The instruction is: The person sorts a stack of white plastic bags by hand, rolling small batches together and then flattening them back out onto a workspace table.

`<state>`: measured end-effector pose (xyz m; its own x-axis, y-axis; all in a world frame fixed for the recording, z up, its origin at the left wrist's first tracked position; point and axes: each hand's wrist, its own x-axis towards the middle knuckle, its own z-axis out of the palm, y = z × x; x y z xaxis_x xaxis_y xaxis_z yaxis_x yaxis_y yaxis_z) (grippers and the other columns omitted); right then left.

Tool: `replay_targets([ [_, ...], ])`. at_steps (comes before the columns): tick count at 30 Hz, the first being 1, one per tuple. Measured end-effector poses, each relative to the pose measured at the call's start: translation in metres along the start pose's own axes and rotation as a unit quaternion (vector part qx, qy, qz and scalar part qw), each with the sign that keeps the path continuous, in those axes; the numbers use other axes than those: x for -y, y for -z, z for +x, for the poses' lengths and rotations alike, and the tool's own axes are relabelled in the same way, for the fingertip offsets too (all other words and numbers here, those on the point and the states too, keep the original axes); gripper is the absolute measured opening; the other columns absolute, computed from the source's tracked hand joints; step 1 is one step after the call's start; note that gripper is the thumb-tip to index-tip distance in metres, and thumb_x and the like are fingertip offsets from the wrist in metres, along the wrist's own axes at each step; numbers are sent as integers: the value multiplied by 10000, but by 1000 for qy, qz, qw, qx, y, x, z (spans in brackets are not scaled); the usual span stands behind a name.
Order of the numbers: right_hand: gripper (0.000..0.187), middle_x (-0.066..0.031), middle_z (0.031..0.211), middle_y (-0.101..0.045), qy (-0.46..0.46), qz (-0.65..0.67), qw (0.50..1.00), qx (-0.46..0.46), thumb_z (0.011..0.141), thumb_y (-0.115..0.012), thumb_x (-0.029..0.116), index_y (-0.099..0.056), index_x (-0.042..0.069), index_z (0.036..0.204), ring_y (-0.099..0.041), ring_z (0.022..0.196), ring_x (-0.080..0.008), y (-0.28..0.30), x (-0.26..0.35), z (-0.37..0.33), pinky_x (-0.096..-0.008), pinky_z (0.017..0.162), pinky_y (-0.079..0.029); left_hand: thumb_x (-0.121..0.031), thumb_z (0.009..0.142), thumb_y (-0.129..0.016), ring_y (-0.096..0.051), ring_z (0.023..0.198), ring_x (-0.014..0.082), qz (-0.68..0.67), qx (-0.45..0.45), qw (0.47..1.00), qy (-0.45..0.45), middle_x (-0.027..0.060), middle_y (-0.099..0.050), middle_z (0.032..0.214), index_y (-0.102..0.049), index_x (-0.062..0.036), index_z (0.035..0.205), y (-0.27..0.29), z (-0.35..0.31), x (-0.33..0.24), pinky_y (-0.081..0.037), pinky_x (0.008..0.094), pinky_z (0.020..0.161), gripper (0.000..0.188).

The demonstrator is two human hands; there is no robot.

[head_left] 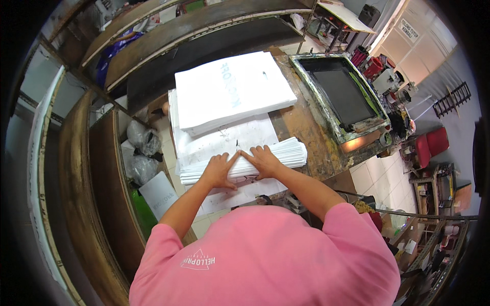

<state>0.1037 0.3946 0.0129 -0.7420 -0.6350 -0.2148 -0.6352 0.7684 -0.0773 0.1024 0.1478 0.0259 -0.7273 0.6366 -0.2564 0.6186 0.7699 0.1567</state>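
A long, narrow bundle of white sheets (289, 152) lies across the near side of the worktable, its many layered edges showing. My left hand (219, 170) and my right hand (263, 162) span the middle of it, fingers spread over the far side and thumbs toward the near side. The two index fingertips nearly meet at the far edge. Beyond the bundle rests a thick stack of flat white sheets (224, 97) with pale blue print and a small dark slot near its far right. White paper (250, 131) lies beneath both.
A framed printing screen (343, 92) with green along one side lies to the right on the stained worktable (326, 163). Paint containers (375, 65) crowd beyond it. Long shelves (109, 178) stand at the left, near plastic-wrapped bundles (145, 166). A red chair (433, 144) is farther right.
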Motion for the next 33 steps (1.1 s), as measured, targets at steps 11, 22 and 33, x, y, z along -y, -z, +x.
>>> replay_targets([
  [11, 994, -241, 1390, -545, -255, 444, 858, -36, 781, -811, 607, -448, -52, 1431, -498, 1336, -337, 29, 35, -13, -530, 1095, -424, -547, 518, -941, -661, 1143, 412, -160, 120, 980, -7, 234, -628, 1320, -387, -38, 1542, 20, 67, 56, -534, 449, 1004, 1270],
  [22, 1254, -400, 1600, -191, -322, 923, 171, -124, 873, -522, 851, 4, 4, 1633, -297, 1471, -562, -51, 62, 13, -628, 1189, -318, -542, 530, -948, -502, 1383, 426, -225, 109, 967, -45, 275, -489, 1519, -337, -35, 1587, 6, 73, 76, -420, 427, 1155, 1322],
  [33, 670, -138, 1542, -410, -270, 817, 373, -348, 1097, -377, 564, -209, 153, 1598, -515, 1330, -263, 1, 98, -28, -545, 1071, -459, -390, 690, -909, -623, 1139, 390, -153, -173, 973, 15, 190, -606, 1281, -424, -65, 1515, 54, -28, -30, -541, 459, 956, 1011],
])
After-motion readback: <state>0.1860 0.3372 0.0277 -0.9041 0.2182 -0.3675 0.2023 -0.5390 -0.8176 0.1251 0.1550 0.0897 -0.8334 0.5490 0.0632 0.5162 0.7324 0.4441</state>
